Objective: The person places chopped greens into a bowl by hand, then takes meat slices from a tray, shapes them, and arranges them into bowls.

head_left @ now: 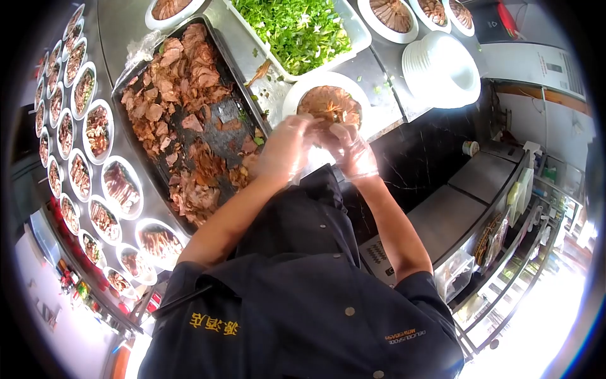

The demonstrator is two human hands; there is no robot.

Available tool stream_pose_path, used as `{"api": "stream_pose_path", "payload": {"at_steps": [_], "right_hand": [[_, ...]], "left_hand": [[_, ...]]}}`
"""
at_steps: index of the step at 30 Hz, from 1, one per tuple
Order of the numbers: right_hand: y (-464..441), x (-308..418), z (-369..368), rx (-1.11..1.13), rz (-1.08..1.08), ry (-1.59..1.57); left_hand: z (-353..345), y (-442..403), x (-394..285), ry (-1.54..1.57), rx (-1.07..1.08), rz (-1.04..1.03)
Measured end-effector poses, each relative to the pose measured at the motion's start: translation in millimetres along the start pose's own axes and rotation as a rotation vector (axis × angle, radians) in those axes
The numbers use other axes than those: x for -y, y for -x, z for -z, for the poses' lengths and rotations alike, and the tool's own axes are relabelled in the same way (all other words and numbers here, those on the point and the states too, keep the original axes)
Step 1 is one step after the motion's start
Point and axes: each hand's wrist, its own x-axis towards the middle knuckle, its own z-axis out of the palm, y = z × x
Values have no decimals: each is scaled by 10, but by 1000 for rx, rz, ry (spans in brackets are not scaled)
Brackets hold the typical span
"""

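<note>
Both hands wear clear plastic gloves and meet at the near rim of a white round dish [292, 100] holding sliced brown meat [328, 104]. My left hand [285, 148] has its fingers bent together at the meat's near left side. On the near right side, the thumb and fingers of my right hand [353, 151] are pressed together. Meat slices show between the fingertips of both hands; glare and the gloves blur their edges. Left of the dish lies a large dark tray [230, 123] with heaps of sliced meat.
A white tub of chopped greens [293, 31] stands beyond the dish. Stacked white dishes [442, 69] are at the right. Several filled dishes [123, 187] line the metal table on the left, others the far edge. Below right are a metal counter [445, 208] and shelves.
</note>
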Motion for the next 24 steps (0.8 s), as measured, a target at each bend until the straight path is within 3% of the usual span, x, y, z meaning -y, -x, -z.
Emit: {"api": "stream_pose_path", "payload": {"at_steps": [2, 4, 9, 12, 15, 17, 20, 24], "right_hand": [[-14, -79, 80, -29, 77, -27], [-28, -155, 180, 76, 283, 97], [-133, -128, 328, 99, 397, 247], [-249, -178, 299, 223, 569, 354], [-286, -208, 267, 393, 657, 542], [-289, -283, 243, 439, 638, 489], [-443, -245, 247, 542, 615, 426], [-409, -222, 228, 595, 532, 370]], "left_hand": [[40, -17, -86, -64, -56, 85], [-19, -49, -30, -236, -197, 132], [-231, -168, 211, -130, -75, 335], [-142, -278, 220, -98, 76, 398], [-202, -399, 346, -19, 65, 355], [-359, -408, 490, 0, -137, 150], [-235, -497, 492, 186, 103, 275], [42, -467, 701, 86, 38, 33]]}}
